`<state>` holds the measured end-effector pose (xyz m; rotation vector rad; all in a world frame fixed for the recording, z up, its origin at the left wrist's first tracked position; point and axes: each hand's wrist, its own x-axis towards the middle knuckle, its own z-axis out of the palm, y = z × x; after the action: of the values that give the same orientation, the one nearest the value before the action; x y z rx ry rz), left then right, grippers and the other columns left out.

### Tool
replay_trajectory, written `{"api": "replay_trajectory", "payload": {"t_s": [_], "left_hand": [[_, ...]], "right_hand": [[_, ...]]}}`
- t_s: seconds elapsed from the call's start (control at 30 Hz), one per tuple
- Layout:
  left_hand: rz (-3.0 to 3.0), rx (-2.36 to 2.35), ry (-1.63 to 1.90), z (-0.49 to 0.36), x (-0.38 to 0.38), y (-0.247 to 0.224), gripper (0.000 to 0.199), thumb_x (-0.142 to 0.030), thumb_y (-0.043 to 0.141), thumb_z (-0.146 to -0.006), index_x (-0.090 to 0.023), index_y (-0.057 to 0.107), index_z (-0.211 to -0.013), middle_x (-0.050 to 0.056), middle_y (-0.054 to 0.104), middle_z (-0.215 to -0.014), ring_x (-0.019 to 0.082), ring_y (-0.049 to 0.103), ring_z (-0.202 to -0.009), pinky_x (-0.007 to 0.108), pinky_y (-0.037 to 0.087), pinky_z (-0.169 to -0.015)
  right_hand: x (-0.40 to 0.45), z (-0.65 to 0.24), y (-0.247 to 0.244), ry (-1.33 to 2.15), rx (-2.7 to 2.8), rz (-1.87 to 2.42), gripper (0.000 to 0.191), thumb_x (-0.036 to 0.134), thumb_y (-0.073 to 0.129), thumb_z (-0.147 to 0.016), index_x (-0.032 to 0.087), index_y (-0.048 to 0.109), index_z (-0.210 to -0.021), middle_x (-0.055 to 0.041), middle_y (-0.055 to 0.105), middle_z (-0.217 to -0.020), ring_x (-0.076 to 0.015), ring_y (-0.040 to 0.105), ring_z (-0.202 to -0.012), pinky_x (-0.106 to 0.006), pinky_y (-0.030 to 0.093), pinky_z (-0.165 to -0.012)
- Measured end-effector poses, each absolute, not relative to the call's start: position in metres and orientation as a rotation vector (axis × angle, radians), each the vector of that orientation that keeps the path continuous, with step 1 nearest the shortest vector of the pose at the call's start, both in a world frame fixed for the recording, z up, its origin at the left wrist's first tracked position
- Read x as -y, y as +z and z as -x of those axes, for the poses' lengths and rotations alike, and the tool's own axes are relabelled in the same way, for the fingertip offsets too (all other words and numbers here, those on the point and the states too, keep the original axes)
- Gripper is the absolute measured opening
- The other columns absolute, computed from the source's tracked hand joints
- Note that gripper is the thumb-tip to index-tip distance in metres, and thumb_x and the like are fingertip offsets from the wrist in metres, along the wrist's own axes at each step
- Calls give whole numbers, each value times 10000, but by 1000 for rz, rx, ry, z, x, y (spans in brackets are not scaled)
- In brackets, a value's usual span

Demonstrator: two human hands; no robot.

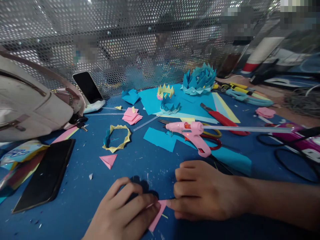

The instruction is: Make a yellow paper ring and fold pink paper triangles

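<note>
At the near edge, a small folded piece of pink paper [158,216] lies on the blue table top. My left hand [126,208] presses it down, its fingers together and covering the paper's left part. My right hand [205,191] is curled, with a fingertip and thumb at the paper's upper right corner; the thumb is mostly hidden. Beyond the hands lie a folded pink triangle [109,161], a ring of folded yellow paper [128,135] with a blue piece in it, and a pink glue gun [186,128] with a long clear glue stick in its back.
A stack of pink paper squares [132,116] and blue sheets [160,139] lie mid-table. Blue paper lotus [199,80], scissors [215,141], red-handled cutter [225,121] and pliers [246,95] sit behind. Phones [46,175] and a pale backpack [32,100] are left; a perforated metal panel [125,43] rises behind.
</note>
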<state>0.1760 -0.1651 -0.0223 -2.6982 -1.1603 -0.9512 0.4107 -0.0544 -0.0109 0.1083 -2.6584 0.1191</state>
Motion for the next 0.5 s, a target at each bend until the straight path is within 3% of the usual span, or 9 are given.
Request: {"api": "replay_trajectory", "payload": {"t_s": [0.2, 0.37, 0.5], "left_hand": [[2700, 1204, -962, -176, 165, -18, 195, -149, 537, -1008, -213, 720, -1022, -60, 767, -993, 136, 605, -853, 323, 414, -899], [2531, 1251, -1175, -183, 167, -31, 320, -181, 443, -1050, -228, 740, -941, -51, 766, -938, 146, 590, -838, 342, 394, -916], [2570, 1134, -877, -177, 172, -26, 302, -165, 474, -1041, -249, 749, -950, -80, 765, -945, 124, 622, -859, 316, 393, -968]], "right_hand": [[62, -411, -15, 167, 2678, 85, 231, 400, 531, -1024, 225, 660, -1101, 14, 646, -875, -146, 515, -805, -319, 384, -680], [66, -411, -14, 142, 2711, 51, 223, 352, 514, -1036, 209, 652, -1137, 7, 653, -899, -152, 516, -823, -321, 392, -675], [65, -411, -13, 121, 2705, 19, 219, 332, 523, -1033, 181, 659, -1114, 4, 654, -890, -149, 509, -794, -323, 377, -645]]}}
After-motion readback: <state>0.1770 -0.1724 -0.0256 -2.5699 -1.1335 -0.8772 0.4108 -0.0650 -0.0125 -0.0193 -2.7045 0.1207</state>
